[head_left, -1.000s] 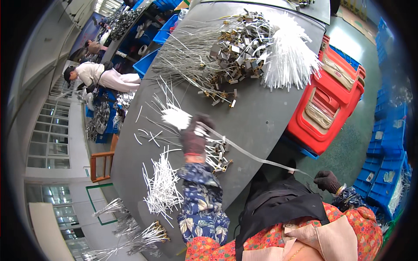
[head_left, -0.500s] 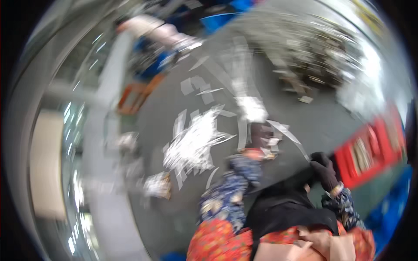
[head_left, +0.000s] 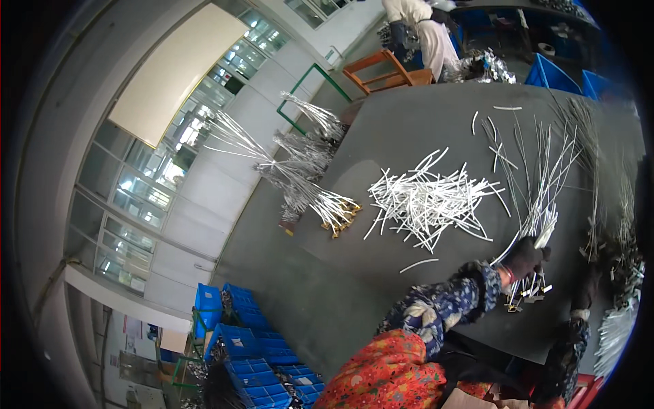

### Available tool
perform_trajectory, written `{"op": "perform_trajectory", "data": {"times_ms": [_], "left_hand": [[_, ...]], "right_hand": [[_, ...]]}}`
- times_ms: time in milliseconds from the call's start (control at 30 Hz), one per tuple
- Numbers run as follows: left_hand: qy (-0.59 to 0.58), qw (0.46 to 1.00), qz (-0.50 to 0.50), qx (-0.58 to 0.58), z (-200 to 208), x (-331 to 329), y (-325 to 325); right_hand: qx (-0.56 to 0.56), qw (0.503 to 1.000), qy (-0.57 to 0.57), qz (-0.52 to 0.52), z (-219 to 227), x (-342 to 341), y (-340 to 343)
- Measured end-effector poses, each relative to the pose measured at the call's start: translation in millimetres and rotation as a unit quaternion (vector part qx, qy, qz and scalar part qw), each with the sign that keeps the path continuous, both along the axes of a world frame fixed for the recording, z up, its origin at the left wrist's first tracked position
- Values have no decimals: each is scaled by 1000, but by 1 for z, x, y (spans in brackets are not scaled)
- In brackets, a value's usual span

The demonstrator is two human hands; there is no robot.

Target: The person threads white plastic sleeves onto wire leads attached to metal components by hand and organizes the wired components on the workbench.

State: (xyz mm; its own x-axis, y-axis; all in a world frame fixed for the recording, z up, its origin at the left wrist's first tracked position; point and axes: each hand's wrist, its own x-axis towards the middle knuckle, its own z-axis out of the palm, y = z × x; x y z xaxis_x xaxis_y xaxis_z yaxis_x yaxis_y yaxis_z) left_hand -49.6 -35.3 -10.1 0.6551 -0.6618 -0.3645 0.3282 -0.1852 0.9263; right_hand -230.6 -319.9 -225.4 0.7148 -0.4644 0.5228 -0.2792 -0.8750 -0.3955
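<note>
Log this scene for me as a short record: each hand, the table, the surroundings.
Left hand: dark-gloved, closed around a wire bundle
Right hand: dark-gloved, near the picture's right edge, grip unclear
Table: grey, bearing a loose white tube pile
Beyond table: wooden chair, another person
Picture's lower left: blue crates

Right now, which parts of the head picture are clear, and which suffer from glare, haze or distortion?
Head view: the white tube pile looks fairly sharp; in the head view, windows at left show glare; toward the head view's right rim, haze blurs detail and the right hand looks dark; near the head view's edges, straight lines bow.
</note>
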Motion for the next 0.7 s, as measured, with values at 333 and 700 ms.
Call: {"op": "perform_trajectory", "data": {"times_ms": [333,700], "left_hand": [[370,907,-35,-200,-40,-125,-74],[83,946,57,-309,41,-24,-104]], "right_hand": [[600,794,86,41,210,-108,204],[765,570,-111,279,294,55,280]]}}
